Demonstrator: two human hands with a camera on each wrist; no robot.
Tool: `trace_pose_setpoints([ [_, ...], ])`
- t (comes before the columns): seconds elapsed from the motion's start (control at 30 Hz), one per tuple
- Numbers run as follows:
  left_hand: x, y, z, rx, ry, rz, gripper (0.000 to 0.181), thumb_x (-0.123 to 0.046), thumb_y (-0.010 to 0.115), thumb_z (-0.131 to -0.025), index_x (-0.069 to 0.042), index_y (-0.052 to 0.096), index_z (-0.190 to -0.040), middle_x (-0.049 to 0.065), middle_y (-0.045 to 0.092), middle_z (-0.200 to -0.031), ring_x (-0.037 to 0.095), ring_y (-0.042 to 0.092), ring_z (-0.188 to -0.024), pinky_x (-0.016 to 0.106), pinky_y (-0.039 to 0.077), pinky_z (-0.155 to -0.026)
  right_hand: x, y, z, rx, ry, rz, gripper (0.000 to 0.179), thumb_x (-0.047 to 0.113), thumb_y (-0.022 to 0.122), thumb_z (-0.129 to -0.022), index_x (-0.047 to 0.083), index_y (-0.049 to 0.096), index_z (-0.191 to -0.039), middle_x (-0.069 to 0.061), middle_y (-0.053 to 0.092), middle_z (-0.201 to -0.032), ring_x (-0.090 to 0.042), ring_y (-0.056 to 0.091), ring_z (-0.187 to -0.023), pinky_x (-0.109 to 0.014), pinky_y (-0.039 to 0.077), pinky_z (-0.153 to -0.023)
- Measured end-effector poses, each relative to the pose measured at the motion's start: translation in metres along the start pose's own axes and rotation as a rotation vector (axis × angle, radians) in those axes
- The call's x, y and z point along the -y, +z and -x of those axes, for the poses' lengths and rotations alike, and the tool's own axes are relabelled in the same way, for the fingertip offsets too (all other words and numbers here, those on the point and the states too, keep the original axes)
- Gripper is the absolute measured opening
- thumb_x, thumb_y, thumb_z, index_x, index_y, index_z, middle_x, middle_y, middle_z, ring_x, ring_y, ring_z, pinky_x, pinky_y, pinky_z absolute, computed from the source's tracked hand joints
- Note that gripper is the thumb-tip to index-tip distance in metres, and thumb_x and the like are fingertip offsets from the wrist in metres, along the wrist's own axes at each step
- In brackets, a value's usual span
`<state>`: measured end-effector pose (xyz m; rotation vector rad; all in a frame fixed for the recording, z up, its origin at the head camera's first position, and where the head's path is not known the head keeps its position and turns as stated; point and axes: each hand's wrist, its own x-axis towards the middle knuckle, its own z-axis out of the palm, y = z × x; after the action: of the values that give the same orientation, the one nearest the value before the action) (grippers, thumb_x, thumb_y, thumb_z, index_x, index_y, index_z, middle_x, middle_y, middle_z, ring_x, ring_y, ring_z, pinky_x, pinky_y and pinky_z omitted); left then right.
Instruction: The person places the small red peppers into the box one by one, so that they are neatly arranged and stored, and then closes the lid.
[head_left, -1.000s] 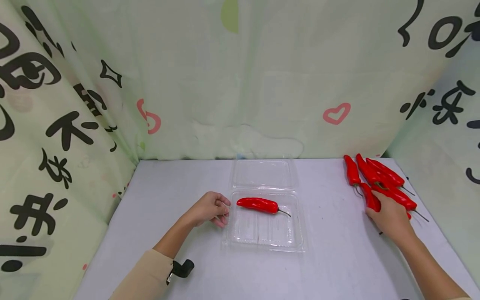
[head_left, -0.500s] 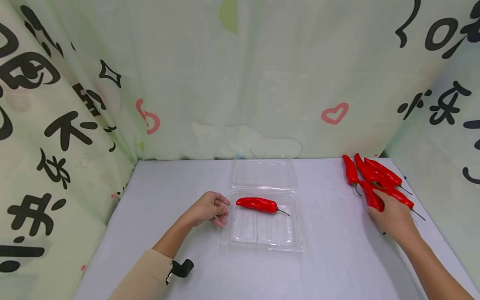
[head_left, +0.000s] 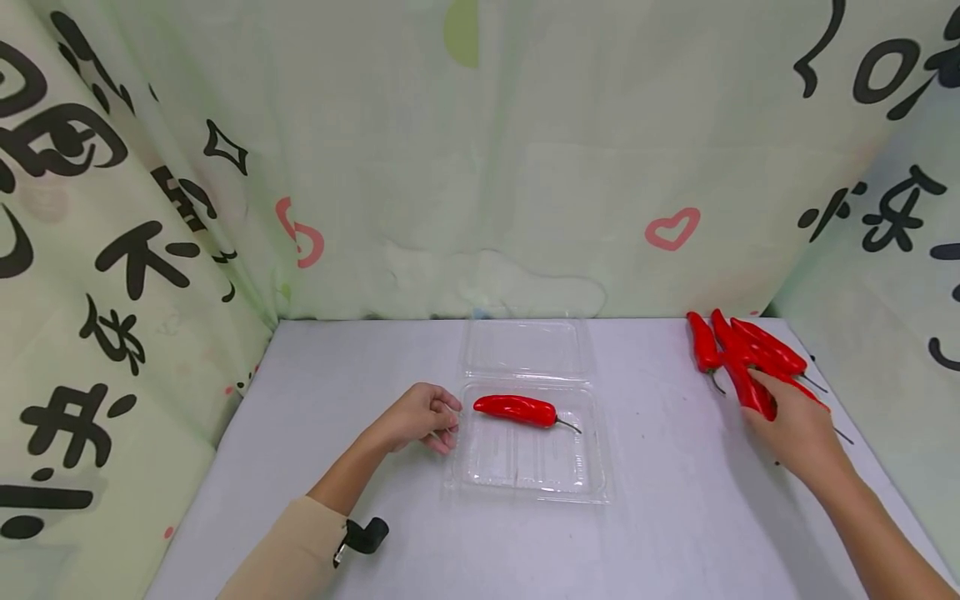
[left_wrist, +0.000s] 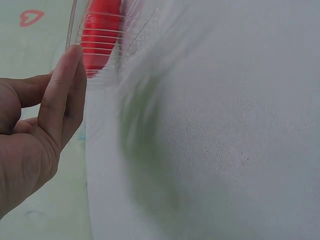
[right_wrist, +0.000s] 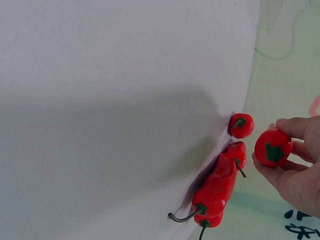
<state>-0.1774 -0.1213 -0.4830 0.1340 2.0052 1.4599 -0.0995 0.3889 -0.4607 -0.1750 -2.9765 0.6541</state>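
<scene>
My left hand (head_left: 422,418) pinches the left rim of a clear plastic clamshell box (head_left: 517,467), fingertips at its edge in the left wrist view. The box lies with its lid (head_left: 525,348) folded back. One red chili pepper (head_left: 516,409) lies inside, its stem toward the right. At the table's far right, my right hand (head_left: 802,433) holds another red chili pepper (right_wrist: 273,148) between thumb and fingers, its green cap facing the right wrist camera. That pepper appears raised off the table, beside the pile.
Several more red chili peppers lie bunched at the back right corner, among them a leftmost chili (head_left: 703,342) and a chili at the back (head_left: 772,346). A white-covered table (head_left: 360,358) meets printed curtains (head_left: 555,208) behind and at both sides.
My right hand has shifted slightly right and toward me with its chili, which has tilted and lifted from the pile. The left hand and box stay in place.
</scene>
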Motion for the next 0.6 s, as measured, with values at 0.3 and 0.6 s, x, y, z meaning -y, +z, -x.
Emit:
trace_pose_setpoints([
  [0.3, 0.003, -0.001, -0.003, 0.004, 0.003, 0.006, 0.025, 0.004, 0.064, -0.097, 0.010, 0.059, -0.121, 0.023, 0.070, -0.092, 0.020, 0.070, -0.063, 0.036, 0.066, -0.063, 0.010, -0.009, 0.001, -0.026, -0.061, -0.006, 0.088, 0.002, 0.086, -0.077, -0.011, 0.038, -0.150, -0.042, 0.047, -0.129, -0.061, 0.045, -0.109, -0.069, 0.059, -0.070],
  [0.6, 0.002, -0.001, -0.002, 0.009, 0.004, 0.008, 0.025, 0.005, 0.064, -0.097, 0.011, 0.059, -0.121, 0.024, 0.070, -0.091, 0.020, 0.070, -0.063, 0.036, 0.065, -0.062, 0.024, -0.017, -0.003, -0.026, -0.147, 0.002, 0.085, 0.002, 0.088, -0.075, -0.007, 0.045, -0.148, -0.039, 0.050, -0.130, -0.061, 0.045, -0.112, -0.071, 0.058, -0.071],
])
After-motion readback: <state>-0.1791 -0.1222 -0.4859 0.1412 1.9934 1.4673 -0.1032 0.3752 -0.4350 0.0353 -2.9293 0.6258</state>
